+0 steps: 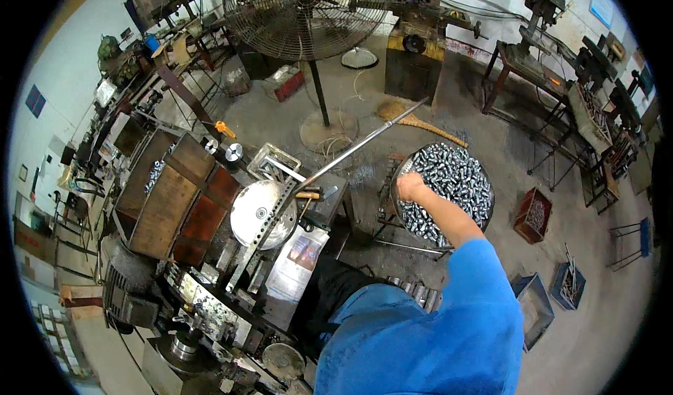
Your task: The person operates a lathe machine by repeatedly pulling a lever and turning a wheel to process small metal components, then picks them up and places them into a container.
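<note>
My right hand [412, 185] is at the left side of a large round basin [493, 209], its fingers curled closed. Whatever lies inside the fingers is hidden. Heaped in the basin are many small, shiny, cylindrical metal parts [452, 185]; the hand is over the heap's left edge. My right arm, in a blue sleeve, stretches out across the near part of the basin. My left hand does not show. Left of my body stands a machine with a round, pale metal disc [256, 213] and a slotted metal bar [256, 251].
A long metal rod [364, 141] slants from the machine toward the basin. A printed sheet [298, 263] lies by the disc. Beyond are a pedestal fan [305, 9] and a broom [424, 123]. To the right stand a red crate [533, 216] and blue bins [536, 311].
</note>
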`<state>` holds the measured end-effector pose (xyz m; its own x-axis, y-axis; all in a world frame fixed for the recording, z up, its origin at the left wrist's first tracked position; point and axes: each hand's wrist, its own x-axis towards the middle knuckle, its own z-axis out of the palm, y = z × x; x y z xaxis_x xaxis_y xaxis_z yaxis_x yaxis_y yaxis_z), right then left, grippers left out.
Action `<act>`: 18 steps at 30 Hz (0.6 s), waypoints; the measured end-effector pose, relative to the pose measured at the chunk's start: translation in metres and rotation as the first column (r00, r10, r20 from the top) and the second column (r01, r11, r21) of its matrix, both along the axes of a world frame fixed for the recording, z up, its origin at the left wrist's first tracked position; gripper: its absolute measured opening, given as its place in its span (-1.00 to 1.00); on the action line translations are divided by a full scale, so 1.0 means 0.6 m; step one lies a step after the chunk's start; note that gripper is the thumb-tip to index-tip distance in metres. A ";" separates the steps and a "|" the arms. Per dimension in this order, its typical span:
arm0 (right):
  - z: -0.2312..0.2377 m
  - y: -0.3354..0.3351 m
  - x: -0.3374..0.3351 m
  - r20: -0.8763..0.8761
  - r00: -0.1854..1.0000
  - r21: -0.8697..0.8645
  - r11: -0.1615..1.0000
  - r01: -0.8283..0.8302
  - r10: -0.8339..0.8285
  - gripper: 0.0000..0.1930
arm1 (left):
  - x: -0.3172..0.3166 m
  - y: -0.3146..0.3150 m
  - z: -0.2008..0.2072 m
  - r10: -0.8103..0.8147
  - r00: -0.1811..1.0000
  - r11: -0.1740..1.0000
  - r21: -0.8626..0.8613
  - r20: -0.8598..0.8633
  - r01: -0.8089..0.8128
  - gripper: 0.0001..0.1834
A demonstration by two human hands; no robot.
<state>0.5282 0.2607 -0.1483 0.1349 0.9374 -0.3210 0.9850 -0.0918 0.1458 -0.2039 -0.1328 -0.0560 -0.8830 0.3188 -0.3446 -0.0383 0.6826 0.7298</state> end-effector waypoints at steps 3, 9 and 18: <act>0.001 -0.002 0.022 -0.261 0.965 0.294 0.954 0.056 0.023 -0.77 | -0.012 0.017 -0.011 -0.019 1.000 1.000 0.010 0.003 0.019 -0.52; 0.189 -0.067 -0.191 -0.824 0.224 0.566 0.785 0.252 0.521 -0.71 | -0.028 -0.041 -0.019 0.062 0.998 0.998 0.009 -0.028 -0.062 -0.54; 0.287 -0.069 -0.594 -0.824 -0.210 0.541 0.620 -0.568 0.526 -0.61 | 0.015 -0.202 0.021 -0.258 0.879 0.916 -0.392 -0.400 0.091 -0.49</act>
<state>0.1720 0.2191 0.0236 -0.8165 0.4653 0.3419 -0.0389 0.5465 -0.8366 -0.1946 -0.2539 -0.0431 -0.9087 0.4136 -0.0572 0.3692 0.8599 0.3525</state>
